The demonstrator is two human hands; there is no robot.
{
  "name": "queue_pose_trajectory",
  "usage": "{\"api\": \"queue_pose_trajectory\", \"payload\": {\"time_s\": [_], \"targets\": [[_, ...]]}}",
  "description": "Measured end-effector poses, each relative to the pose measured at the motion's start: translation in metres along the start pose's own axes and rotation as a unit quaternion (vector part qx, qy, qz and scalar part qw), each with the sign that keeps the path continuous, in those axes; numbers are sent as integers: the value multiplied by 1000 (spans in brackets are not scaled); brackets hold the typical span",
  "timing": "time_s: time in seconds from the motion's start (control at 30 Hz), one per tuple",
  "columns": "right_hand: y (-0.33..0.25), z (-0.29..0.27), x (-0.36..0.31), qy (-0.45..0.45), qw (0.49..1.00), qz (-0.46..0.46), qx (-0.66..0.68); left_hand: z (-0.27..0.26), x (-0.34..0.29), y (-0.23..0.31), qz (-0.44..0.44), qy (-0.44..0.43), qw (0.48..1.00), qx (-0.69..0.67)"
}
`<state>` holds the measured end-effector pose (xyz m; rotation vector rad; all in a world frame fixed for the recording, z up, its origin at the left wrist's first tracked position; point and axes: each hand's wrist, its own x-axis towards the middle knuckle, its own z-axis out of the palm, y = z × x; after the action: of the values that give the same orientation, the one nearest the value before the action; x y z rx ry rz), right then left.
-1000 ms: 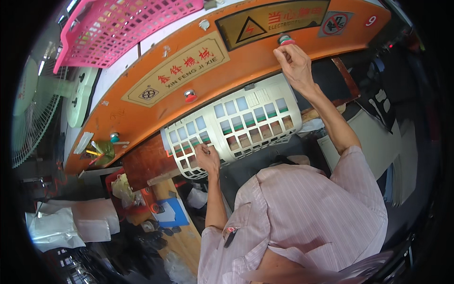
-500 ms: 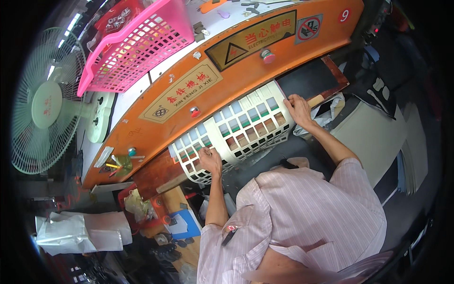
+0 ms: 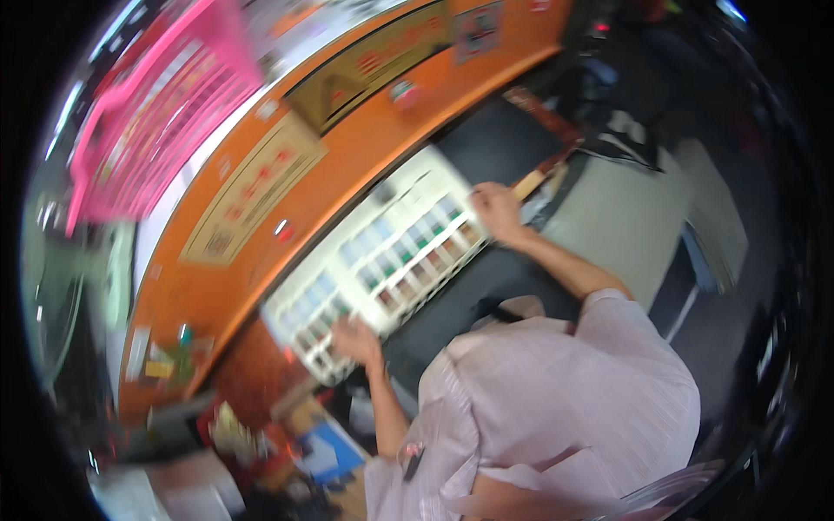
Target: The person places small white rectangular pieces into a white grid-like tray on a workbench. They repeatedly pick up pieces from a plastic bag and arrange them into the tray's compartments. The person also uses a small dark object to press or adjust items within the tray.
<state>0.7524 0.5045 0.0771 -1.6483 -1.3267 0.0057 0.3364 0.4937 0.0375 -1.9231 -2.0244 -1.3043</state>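
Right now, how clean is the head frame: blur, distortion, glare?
Head view: apparent motion blur smears the pink basket, left hand and right hand; head view: fisheye bends the orange panel, corners black; head view: bright streaks upper left.

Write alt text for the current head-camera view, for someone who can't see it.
A person's left hand and right hand are at opposite ends of a white grid-patterned guard below an orange machine beam. A pink plastic basket is at upper left; blur hides the fingers' exact grip.
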Motion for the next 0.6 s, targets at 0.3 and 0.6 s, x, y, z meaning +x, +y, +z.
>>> {"api": "queue_pose_trajectory", "payload": {"time_s": [0.3, 0.6], "targets": [[-65, 114, 87, -266, 941, -186, 100, 8, -15, -3, -60, -26, 998, 19], [-40, 139, 111, -401, 896, -150, 117, 12, -46, -30, -95, -7, 994, -59]]}}
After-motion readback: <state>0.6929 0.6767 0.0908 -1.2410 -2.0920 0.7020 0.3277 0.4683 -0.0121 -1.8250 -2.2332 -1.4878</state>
